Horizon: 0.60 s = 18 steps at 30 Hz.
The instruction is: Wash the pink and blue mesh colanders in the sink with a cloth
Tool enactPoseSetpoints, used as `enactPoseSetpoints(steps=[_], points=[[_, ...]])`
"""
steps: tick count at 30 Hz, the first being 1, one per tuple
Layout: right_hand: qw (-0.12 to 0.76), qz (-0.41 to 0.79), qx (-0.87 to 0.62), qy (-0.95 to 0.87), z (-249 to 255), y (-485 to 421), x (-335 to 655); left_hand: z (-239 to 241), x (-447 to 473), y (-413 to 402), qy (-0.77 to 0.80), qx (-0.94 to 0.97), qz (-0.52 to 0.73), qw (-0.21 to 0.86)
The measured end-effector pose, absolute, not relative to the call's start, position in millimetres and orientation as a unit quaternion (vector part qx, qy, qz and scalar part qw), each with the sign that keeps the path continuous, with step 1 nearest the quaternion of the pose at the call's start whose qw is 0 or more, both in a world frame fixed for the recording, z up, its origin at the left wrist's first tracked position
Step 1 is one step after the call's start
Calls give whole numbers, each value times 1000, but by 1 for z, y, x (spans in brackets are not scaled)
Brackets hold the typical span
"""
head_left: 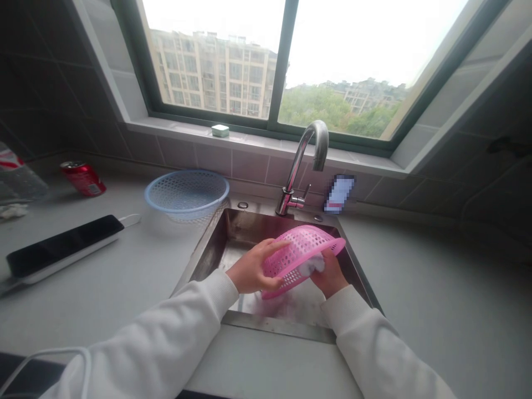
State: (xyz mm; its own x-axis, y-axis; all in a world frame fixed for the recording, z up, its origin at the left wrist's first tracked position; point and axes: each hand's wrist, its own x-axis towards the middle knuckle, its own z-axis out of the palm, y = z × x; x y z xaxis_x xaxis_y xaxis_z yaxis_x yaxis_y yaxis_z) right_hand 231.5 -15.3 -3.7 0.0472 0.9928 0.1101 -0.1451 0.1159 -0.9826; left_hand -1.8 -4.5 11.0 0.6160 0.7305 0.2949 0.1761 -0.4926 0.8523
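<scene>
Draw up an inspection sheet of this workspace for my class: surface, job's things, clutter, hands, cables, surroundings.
Surface: pale countertop around a steel sink.
Job's things: pink basket, tilted over the sink; white cloth at its inner side.
Clutter: blue basket, red can, clear bottle, black-topped device.
Hands: left hand grips the pink basket's outer side; right hand holds the cloth.
Cables: white cord at lower left; another cord at the device's far end.
Surroundings: faucet behind the sink; window; small box on its sill; buildings and trees outside.
</scene>
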Motion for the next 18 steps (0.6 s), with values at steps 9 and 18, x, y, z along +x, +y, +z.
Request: enactPoseSetpoints(steps=[9, 18], points=[[536, 510, -443, -506, -11, -18, 212, 11, -3, -5, 277, 807, 331, 404], [558, 522, -446, -466, -11, -14, 221, 10, -2, -4, 280, 799, 336, 413]])
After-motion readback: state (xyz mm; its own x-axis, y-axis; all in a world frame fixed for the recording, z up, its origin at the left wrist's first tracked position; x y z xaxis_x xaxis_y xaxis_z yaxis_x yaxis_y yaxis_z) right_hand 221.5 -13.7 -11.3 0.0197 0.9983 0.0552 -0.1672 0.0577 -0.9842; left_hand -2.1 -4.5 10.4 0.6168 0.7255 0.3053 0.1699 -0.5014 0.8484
